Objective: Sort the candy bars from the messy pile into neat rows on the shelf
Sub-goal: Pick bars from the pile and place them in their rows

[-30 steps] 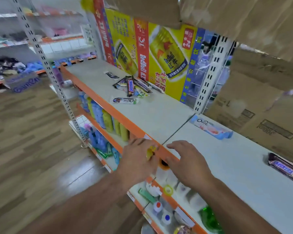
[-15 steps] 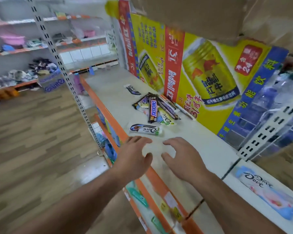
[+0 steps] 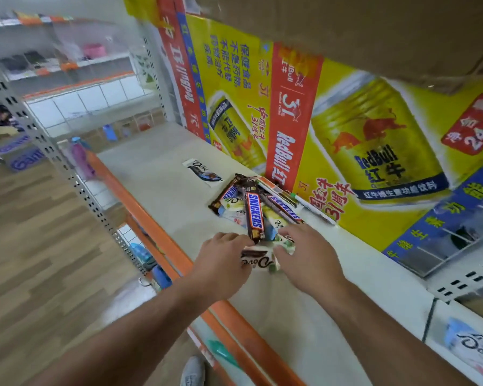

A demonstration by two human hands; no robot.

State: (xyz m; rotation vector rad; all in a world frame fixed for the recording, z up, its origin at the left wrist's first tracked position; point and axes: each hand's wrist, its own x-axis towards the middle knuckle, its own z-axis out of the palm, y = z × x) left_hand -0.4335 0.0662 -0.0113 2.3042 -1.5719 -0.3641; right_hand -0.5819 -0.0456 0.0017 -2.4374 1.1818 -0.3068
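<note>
A messy pile of candy bars (image 3: 258, 207) lies on the white shelf (image 3: 162, 174) against the yellow poster, with a brown Snickers bar (image 3: 254, 214) on top. In front of the pile is a white Dove bar (image 3: 258, 260), between my two hands. My left hand (image 3: 221, 263) curls its fingers round that bar's left end. My right hand (image 3: 304, 257) rests over its right end with the fingers fairly straight. Another Dove bar (image 3: 204, 171) lies alone farther back on the shelf. A blue Dove bar (image 3: 471, 349) sits on the neighbouring shelf section at the right.
The shelf has an orange front edge (image 3: 151, 218) with goods on lower shelves below it. A cardboard box (image 3: 346, 29) hangs over the shelf from above. A perforated metal upright (image 3: 53, 151) stands at the left, beside the wooden aisle floor (image 3: 25, 260).
Both hands have moved forward along the shelf to the single Dove bar in front of the pile, and the left hand has closed on it. The view has swung left toward the pile.
</note>
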